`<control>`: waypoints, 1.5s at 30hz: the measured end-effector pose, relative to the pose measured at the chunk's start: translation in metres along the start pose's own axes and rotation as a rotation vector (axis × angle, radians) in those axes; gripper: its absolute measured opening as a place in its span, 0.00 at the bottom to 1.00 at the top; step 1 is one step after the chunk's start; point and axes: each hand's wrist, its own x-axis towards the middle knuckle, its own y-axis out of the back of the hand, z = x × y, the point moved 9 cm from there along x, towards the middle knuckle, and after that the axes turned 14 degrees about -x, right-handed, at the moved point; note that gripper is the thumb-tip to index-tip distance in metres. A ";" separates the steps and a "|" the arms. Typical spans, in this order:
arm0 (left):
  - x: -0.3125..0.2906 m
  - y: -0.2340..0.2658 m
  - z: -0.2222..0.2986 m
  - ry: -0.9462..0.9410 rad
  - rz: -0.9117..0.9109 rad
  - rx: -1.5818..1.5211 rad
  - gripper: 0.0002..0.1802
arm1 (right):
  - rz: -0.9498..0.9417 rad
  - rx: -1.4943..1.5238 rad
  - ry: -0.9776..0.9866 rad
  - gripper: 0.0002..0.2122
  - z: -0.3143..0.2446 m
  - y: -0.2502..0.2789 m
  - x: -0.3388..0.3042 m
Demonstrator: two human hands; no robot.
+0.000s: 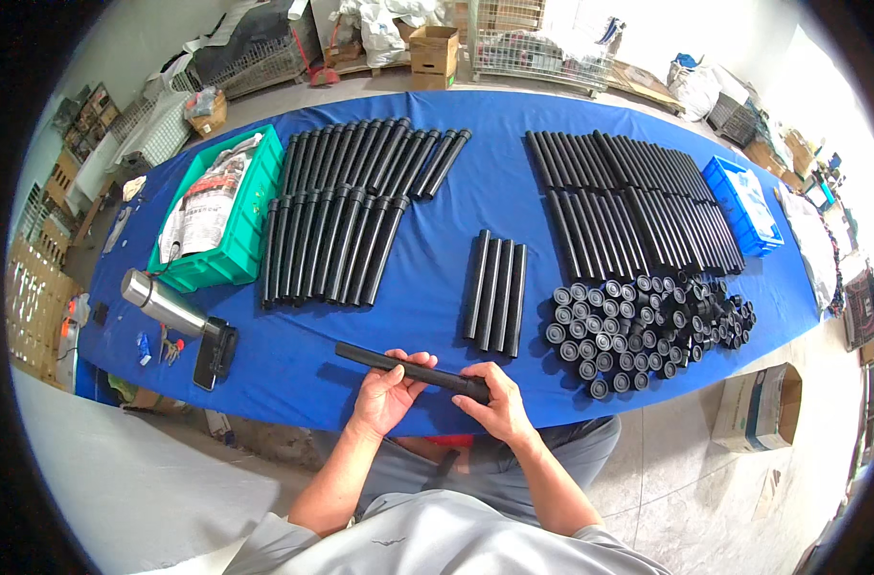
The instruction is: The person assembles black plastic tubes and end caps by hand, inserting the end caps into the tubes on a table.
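Left hand [387, 398] is pinching a black tube [443, 379], seemingly steadying it, right hand [494, 402] clamping its end, round caps [603, 341] lying just rightward.

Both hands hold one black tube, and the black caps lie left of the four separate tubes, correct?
Not quite: the head view shows the black caps lying right of the four separate tubes. The left hand and right hand do hold one black tube.
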 end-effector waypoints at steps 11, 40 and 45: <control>-0.001 0.006 0.002 -0.005 -0.010 -0.013 0.13 | -0.162 0.023 -0.183 0.16 0.012 -0.013 -0.007; -0.001 -0.002 -0.001 0.030 -0.032 0.039 0.11 | -0.160 0.114 -0.197 0.19 0.026 -0.015 -0.012; -0.001 0.001 0.001 0.012 -0.009 0.007 0.10 | 0.054 0.075 0.012 0.17 -0.003 0.002 -0.002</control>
